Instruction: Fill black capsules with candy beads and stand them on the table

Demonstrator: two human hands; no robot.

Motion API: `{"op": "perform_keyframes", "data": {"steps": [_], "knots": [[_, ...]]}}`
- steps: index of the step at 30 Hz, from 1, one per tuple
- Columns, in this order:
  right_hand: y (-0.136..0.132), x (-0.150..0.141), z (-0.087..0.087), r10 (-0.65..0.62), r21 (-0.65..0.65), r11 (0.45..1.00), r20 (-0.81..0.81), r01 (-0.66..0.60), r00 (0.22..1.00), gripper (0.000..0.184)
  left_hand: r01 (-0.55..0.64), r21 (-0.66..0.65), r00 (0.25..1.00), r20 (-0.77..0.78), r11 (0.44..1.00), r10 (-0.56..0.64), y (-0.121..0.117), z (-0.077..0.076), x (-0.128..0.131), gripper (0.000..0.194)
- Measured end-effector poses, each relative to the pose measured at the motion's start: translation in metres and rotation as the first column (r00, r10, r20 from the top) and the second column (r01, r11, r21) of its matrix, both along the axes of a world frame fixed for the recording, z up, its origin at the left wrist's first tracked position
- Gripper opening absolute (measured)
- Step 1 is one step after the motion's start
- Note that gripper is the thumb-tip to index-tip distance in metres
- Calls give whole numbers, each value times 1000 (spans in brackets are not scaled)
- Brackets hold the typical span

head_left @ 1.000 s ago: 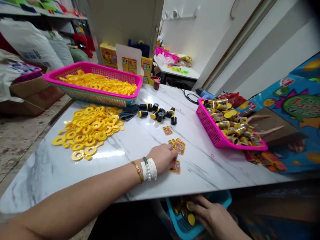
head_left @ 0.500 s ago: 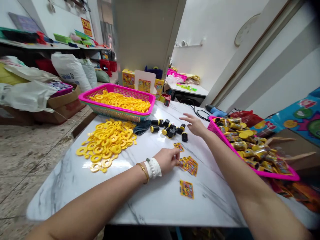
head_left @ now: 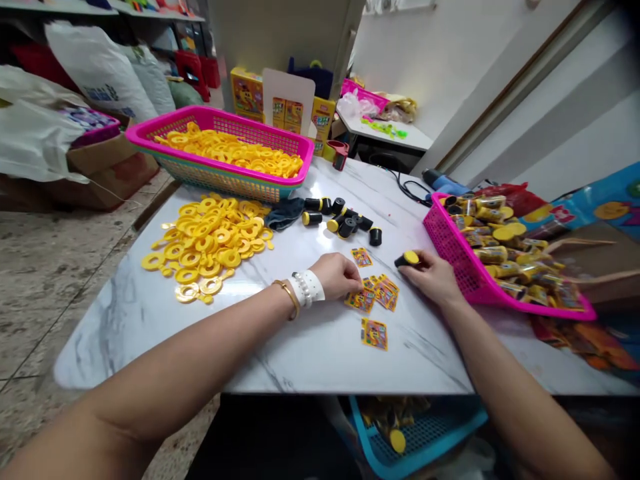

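My left hand (head_left: 339, 277) is pinched at the edge of a small printed yellow label (head_left: 361, 301), low over the marble-patterned table. Beside it lie several more labels (head_left: 386, 292), overlapping in a loose pile. One single label (head_left: 375, 334) is nearer the front edge, and another label (head_left: 361, 257) lies farther back. My right hand (head_left: 434, 277) grips a small black cylinder with a yellow end (head_left: 406, 259), tilted on its side, to the right of the labels. Similar black and yellow cylinders (head_left: 348, 227) are grouped behind my hands.
Yellow plastic rings (head_left: 210, 243) are heaped at left, in front of a pink basket (head_left: 145, 137) full of more. At right, a pink basket (head_left: 447, 257) holds labelled cylinders. A blue basket (head_left: 367, 443) is below the table's front edge. A dark cloth (head_left: 284, 215) lies by the rings.
My right hand has gone from the lower basket to the table's back, then drawn nearer with a black cylinder. My left hand has moved a label beside the pile. The camera view has shifted.
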State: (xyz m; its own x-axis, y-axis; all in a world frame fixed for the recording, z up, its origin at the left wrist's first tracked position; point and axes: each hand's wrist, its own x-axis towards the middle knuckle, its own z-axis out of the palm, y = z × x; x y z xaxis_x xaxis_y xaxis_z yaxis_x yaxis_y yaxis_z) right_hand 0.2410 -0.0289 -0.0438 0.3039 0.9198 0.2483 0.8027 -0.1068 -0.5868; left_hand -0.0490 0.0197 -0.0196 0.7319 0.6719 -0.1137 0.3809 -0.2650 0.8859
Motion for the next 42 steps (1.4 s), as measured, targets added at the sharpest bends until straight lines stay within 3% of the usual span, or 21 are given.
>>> {"op": "perform_keyframes", "data": {"steps": [3, 8, 10, 11, 14, 16, 19, 21, 23, 26, 30, 33, 36, 39, 42], "knots": [[-31, -17, 11, 29, 5, 1000, 98, -30, 995, 37, 53, 81, 999, 7, 995, -54, -6, 0, 2, 14], [-58, -69, 57, -32, 323, 943, 342, -85, 939, 34, 111, 198, 994, -9, 974, -112, -14, 5, 5, 12], [-65, -94, 66, 39, 327, 927, 396, -181, 917, 33, 118, 245, 993, -17, 962, -118, -15, 9, 4, 12], [-67, -105, 66, 122, 269, 933, 387, -239, 914, 31, 119, 264, 993, -19, 957, -118, -15, 10, 3, 13], [-66, -128, 58, 389, -39, 920, 194, -389, 901, 20, 100, 284, 995, -9, 954, -101, -14, 16, 0, 15], [-59, -132, 50, 407, -138, 906, 12, -401, 914, 30, 25, 267, 998, 41, 963, -37, -11, 19, -1, 15], [-43, -132, 44, 293, -73, 942, -303, -328, 907, 40, -248, 192, 955, 213, 950, 206, -8, 21, -2, 16], [-31, -132, 43, 223, -13, 966, -457, -257, 861, 44, -407, 41, 874, 310, 913, 375, -5, 20, -1, 29], [-23, -134, 42, 179, 40, 982, -526, -186, 831, 45, -432, -168, 816, 345, 886, 464, -3, 18, 0, 40], [-18, -138, 36, 169, 47, 983, -609, -177, 775, 44, -321, -352, 822, 357, 879, 444, 1, 14, 0, 37], [-21, -138, 23, 182, -1, 963, -734, -269, 655, 39, -229, -264, 905, 297, 937, 305, 8, 8, -2, 27], [-23, -134, 19, 203, -1, 956, -716, -292, 668, 39, -190, -162, 933, 276, 968, 230, 8, 5, -2, 27], [-23, -133, 18, 185, 52, 978, -655, -200, 733, 43, -315, -120, 891, 305, 942, 337, 3, 4, 1, 29], [-21, -132, 17, 117, 86, 993, -695, -79, 709, 47, -452, -145, 798, 375, 880, 472, -7, 7, 3, 36], [-18, -131, 17, 93, 110, 994, -690, -24, 718, 48, -470, -145, 766, 423, 871, 484, -17, 11, 4, 43]]}}
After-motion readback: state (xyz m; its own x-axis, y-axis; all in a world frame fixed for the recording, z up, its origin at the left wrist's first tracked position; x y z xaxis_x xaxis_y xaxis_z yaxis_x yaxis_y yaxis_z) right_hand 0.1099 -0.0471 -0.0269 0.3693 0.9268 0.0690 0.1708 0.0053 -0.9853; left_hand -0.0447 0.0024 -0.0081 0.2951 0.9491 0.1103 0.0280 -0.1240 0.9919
